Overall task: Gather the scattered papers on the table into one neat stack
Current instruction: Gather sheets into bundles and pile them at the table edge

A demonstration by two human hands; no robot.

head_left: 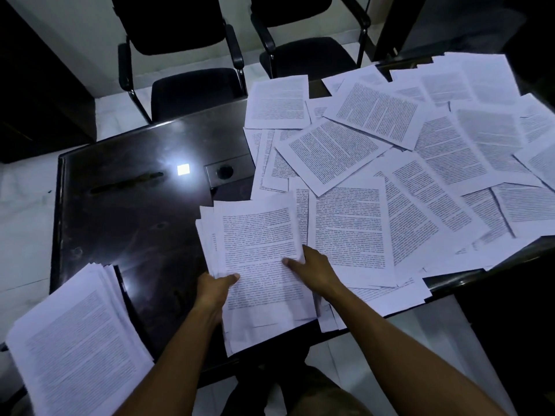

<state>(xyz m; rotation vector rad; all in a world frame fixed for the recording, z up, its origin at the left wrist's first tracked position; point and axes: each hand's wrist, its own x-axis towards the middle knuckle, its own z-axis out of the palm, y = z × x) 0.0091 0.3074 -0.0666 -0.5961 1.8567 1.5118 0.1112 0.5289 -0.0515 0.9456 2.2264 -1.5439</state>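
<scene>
At the near left corner of the dark table (126, 211) a thick gathered stack (78, 334) of printed sheets overhangs the near edge, its layers fanned a little at the far side. Beyond it, the left half of the tabletop lies bare and glossy out to the far edge, the widest open room on the surface.

At the middle of the near edge, a held bundle (258, 265) of sheets juts past the table's lip toward the person. The left hand (214, 291) grips its left border, thumb curled over the top page, fingers hidden underneath. The right hand (312, 267) pinches the right border, thumb on the page, and the rest of its fingers seem tucked under, though the dim light makes that hard to confirm. Both forearms reach in from the near side.

Directly right of the bundle, scattered papers (405, 163) cover the table's right half in overlapping, skewed layers, some hanging over the near and right edges.

A small recessed socket plate (225, 172) sits mid-table. Past the far edge stand two black chairs (180, 55).
</scene>
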